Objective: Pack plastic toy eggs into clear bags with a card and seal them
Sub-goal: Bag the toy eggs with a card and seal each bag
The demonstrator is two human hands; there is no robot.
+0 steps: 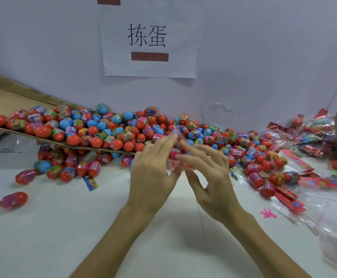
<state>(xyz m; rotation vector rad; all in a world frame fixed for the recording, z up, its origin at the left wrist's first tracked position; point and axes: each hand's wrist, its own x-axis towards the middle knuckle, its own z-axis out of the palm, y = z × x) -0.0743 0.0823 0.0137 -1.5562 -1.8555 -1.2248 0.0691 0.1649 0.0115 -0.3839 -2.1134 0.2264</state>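
clear bag [172, 166] with a pink egg [173, 154] is being pinched mid-air by left hand [153, 169] and right hand [209, 177], before the egg pile [107, 133]; filling is being judged underway, further eggs being called for before sealing.

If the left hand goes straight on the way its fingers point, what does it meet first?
Likely the heap of toy eggs; the left hand points up-right into it. Blur leaves the gap unclear.

Eggs [103, 133] heaped on cardboard [13, 97] left; seemingly filled bags [314, 133] right.
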